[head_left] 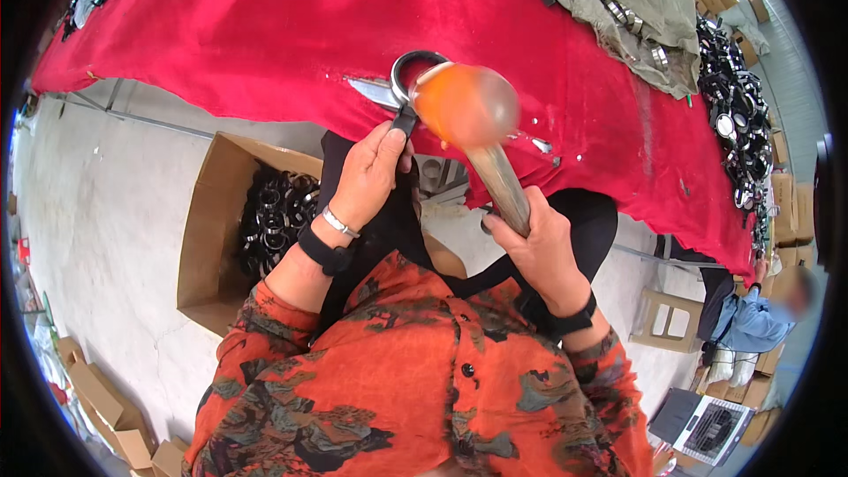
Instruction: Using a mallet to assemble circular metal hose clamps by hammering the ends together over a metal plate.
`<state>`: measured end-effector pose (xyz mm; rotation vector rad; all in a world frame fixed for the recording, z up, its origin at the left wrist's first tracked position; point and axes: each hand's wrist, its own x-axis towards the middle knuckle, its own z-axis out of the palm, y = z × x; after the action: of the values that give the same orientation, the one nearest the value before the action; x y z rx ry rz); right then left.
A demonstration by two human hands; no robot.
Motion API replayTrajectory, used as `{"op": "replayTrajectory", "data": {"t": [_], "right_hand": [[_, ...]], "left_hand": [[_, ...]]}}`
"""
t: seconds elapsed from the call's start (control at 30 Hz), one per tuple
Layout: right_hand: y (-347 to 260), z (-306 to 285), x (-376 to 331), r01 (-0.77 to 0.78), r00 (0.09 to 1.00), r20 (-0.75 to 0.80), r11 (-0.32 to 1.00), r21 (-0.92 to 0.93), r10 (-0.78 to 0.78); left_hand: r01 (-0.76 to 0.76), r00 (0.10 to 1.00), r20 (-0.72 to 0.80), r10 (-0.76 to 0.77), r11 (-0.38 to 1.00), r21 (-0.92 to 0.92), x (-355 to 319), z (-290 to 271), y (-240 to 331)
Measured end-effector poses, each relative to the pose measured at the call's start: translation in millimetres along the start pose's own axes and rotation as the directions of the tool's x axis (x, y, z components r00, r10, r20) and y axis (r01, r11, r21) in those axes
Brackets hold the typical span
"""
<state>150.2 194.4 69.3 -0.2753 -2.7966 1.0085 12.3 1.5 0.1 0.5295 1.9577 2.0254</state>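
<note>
My left hand (373, 175) is closed on a short black handle or tab, with a dark metal ring (397, 79) at its far end, over the near edge of the red cloth. My right hand (546, 243) grips the wooden handle of a mallet (466, 106). The mallet's rounded orange head hangs beside the ring and hides part of its right side; whether they touch I cannot tell. Left of the ring lies a flat, shiny, pointed metal piece (374, 93).
A red cloth (291, 18) covers the table. A cardboard box (201, 238) of black and metal parts stands on the floor at left. At right lie a heap of similar parts (731, 115) and a grey-green cloth (632, 0). Another person (755, 322) sits at far right, near a plastic stool (669, 322).
</note>
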Motion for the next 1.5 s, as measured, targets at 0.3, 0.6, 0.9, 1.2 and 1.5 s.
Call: {"op": "replayTrajectory", "data": {"t": [0.3, 0.6, 0.9, 1.2, 1.5], "right_hand": [[-3, -9, -17, -0.095, 0.992, -0.074, 0.992, 0.084, 0.101], [-15, -20, -10, -0.189, 0.968, -0.073, 0.89, 0.415, 0.239], [-28, -38, 14, -0.316, 0.942, 0.095, 0.749, 0.582, 0.323], [-47, -41, 57, -0.502, 0.855, 0.419, 0.692, 0.519, 0.306], [-55, -41, 94, -0.425, 0.883, 0.336, 0.864, 0.272, 0.329]], "left_hand": [[0.049, 0.999, 0.004, -0.049, 0.998, -0.028, -2, -4, 3], [0.058, 0.998, -0.033, -0.06, 0.996, -0.063, -4, -4, 3], [0.059, 0.997, -0.04, -0.06, 0.998, -0.032, -3, -5, 2], [-0.016, 0.999, -0.04, 0.017, 1.0, 0.021, 0, 0, -3], [0.014, 0.999, -0.043, -0.014, 1.0, 0.013, -6, -2, 4]]}}
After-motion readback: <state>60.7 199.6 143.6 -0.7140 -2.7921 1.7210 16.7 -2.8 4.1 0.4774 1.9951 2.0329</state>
